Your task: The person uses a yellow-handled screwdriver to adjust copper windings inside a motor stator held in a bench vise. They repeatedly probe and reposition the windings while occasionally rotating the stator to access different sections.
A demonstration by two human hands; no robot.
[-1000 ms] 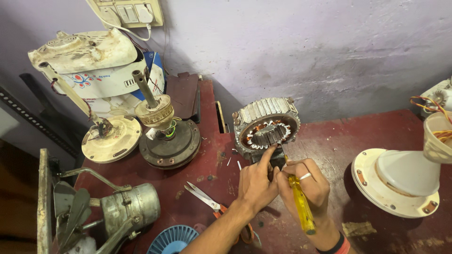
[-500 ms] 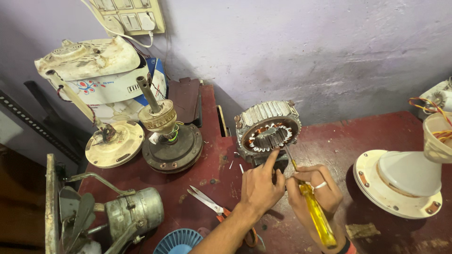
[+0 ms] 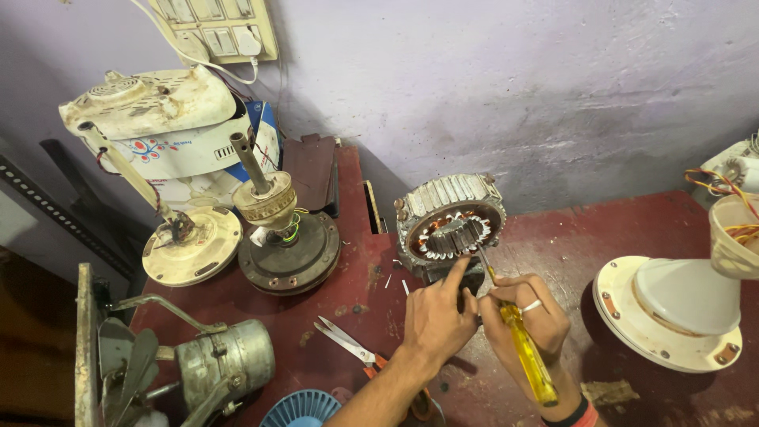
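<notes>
Dark red and worn, the surface (image 3: 601, 229) runs up to a pale violet wall, and near its middle a stator (image 3: 451, 225) stands tilted on edge, its ring of steel laminations facing the camera with copper windings showing in the slots. The right hand (image 3: 526, 320) is closed around the yellow handle of a screwdriver (image 3: 522, 348), whose shaft slants up so that the tip sits at the lower rim of the core. The left hand (image 3: 435, 316) rests just beside it with the fingers curled and the forefinger stretched to touch the stator's underside; it grasps nothing that can be seen. Judging by this, the work is at the prying or scraping stage at the slots, and the next move seems to call for a steady core and small, controlled pressure at the tip so the wire is not nicked. Scissors (image 3: 348, 344) lie open to the left of the forearm. Farther left stands a rotor (image 3: 285, 237) on its shaft. Behind it a box (image 3: 186, 158), white with blue edges and a small flower pattern, leans at the wall under a cream housing. A switch panel (image 3: 217, 28) hangs above.
</notes>
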